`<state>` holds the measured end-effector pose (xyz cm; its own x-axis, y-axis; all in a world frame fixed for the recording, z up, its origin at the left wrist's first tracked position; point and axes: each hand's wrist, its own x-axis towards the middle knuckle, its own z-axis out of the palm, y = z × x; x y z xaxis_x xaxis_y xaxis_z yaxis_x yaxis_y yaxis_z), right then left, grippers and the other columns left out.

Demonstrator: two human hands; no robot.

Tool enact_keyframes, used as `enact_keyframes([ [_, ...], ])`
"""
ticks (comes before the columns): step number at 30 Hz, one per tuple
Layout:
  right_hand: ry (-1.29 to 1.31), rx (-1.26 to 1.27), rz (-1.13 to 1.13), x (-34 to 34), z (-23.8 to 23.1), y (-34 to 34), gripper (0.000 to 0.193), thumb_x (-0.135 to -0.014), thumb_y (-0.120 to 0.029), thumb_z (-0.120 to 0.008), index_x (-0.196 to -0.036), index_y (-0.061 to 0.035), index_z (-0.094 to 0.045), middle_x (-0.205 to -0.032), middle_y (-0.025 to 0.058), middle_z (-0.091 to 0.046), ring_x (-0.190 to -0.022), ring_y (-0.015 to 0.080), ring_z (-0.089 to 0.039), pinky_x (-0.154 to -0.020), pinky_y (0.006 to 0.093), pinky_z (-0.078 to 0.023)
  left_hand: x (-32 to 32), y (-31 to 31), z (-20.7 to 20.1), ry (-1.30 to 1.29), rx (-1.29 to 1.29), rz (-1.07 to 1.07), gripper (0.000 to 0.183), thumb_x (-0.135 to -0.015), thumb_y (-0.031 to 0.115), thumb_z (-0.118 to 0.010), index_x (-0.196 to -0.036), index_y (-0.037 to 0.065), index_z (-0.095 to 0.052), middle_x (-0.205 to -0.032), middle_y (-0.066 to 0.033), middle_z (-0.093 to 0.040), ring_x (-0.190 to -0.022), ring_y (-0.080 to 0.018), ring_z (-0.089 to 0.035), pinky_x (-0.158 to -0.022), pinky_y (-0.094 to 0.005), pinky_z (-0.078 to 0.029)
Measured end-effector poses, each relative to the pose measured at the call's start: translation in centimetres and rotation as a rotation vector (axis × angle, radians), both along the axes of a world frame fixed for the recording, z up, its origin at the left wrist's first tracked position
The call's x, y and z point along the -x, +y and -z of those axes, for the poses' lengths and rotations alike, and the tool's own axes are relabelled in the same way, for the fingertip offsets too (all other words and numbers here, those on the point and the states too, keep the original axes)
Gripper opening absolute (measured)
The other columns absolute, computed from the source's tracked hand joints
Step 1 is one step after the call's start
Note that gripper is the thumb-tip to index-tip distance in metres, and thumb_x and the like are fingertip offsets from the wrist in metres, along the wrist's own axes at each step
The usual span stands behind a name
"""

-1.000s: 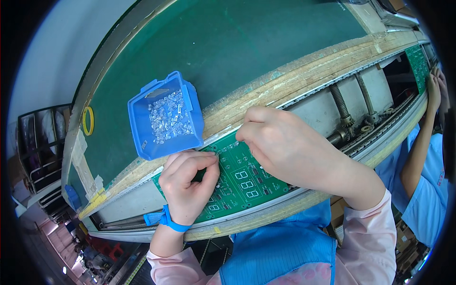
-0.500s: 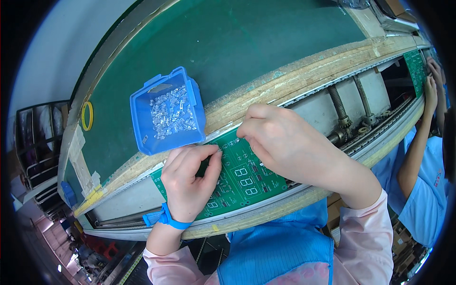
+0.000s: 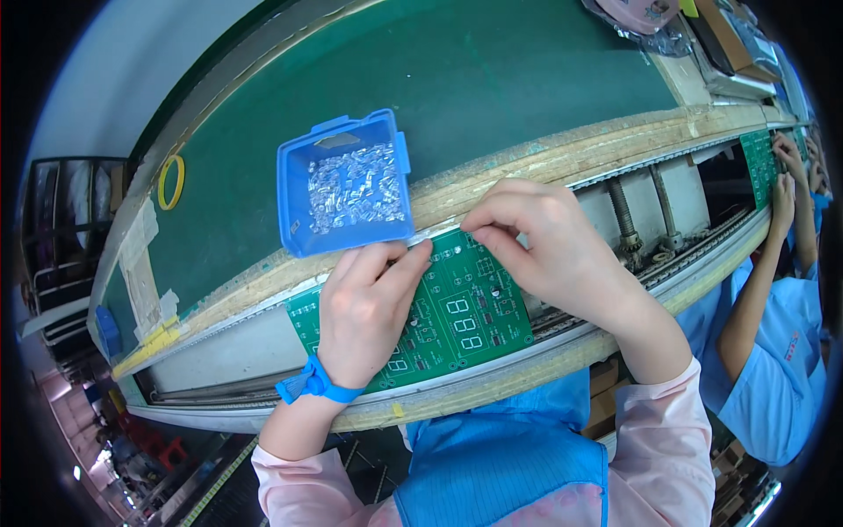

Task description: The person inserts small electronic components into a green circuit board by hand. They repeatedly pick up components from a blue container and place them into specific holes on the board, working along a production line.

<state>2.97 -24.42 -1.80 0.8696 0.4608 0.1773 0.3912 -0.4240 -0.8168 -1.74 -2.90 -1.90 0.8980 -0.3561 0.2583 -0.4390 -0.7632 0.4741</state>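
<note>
While a green surface (image 3: 527, 79) spreads beyond the fingers (image 3: 493, 211), with a co-worker (image 3: 764, 351) off to their right, a circuit board (image 3: 457, 321) lies beneath; left hand (image 3: 360, 307) and right hand (image 3: 562, 246) curl, tips nearly meeting, any grip too small to tell.

The head view, a wide fisheye, looks steeply down from near above the green rectangular circuit board (image 3: 479, 303), facing forward across it; its field reaches past the board to the flat dark-green worktop (image 3: 527, 79), whose edges bend toward the rim.
</note>
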Motion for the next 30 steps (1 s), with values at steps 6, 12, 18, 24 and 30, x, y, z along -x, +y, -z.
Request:
enact_keyframes([
  [6, 0.144, -0.091, -0.03, 0.0, -0.5, 0.2, 0.012, -0.086, 0.005, -0.066, -0.095, 0.0015, -0.071, -0.091, 0.0105, -0.069, -0.084, 0.0203, -0.067, -0.074, 0.0307, -0.053, 0.0, 0.4, 0.4, -0.044, 0.041, 0.05, 0.021, -0.077, 0.001, -0.076, -0.096, 0.002, -0.07, -0.09, -0.01, -0.064, -0.081, -0.029, -0.063, -0.071, -0.0384, -0.051],
  [12, 0.12, -0.163, -0.085, 0.1, -0.6, 0.7, 0.011, -0.084, 0.004, -0.068, -0.093, 0.0001, -0.072, -0.092, 0.0104, -0.07, -0.085, 0.0229, -0.068, -0.075, 0.0318, -0.054, 0.5, 1.5, 1.1, -0.05, 0.207, 0.084, 0.019, -0.078, -0.001, -0.074, -0.095, 0.001, -0.067, -0.096, -0.0125, -0.067, -0.088, -0.0313, -0.065, -0.076, -0.0397, -0.053],
  [18, 0.069, -0.109, -0.131, 0.2, -0.7, 1.1, 0.019, -0.082, 0.006, -0.069, -0.1, -0.0007, -0.071, -0.093, 0.0096, -0.069, -0.088, 0.0198, -0.068, -0.078, 0.0311, -0.053, 0.7, 2.3, 1.5, -0.047, 0.255, 0.098, 0.022, -0.077, -0.003, -0.073, -0.098, 0.0, -0.069, -0.096, -0.0125, -0.066, -0.088, -0.0306, -0.065, -0.076, -0.0386, -0.054],
  [24, 0.144, -0.161, -0.148, 0.5, 0.1, 1.2, 0.035, -0.079, 0.007, -0.069, -0.114, -0.0005, -0.065, -0.092, 0.0085, -0.068, -0.088, 0.0179, -0.067, -0.08, 0.0314, -0.053, 0.8, 2.4, 1.7, -0.011, 0.309, 0.085, 0.025, -0.075, -0.005, -0.072, -0.099, 0.0, -0.071, -0.096, -0.0106, -0.064, -0.087, -0.0282, -0.064, -0.074, -0.0369, -0.053],
  [30, 0.02, -0.07, -0.162, 0.1, 0.4, 1.4, 0.037, -0.077, 0.006, -0.069, -0.113, -0.0017, -0.063, -0.089, 0.008, -0.066, -0.083, 0.0189, -0.065, -0.078, 0.0317, -0.052, 0.9, 2.5, 1.9, 0.005, 0.349, 0.058, 0.022, -0.076, -0.004, -0.072, -0.097, 0.002, -0.07, -0.094, -0.01, -0.064, -0.086, -0.0283, -0.064, -0.073, -0.0377, -0.053],
])
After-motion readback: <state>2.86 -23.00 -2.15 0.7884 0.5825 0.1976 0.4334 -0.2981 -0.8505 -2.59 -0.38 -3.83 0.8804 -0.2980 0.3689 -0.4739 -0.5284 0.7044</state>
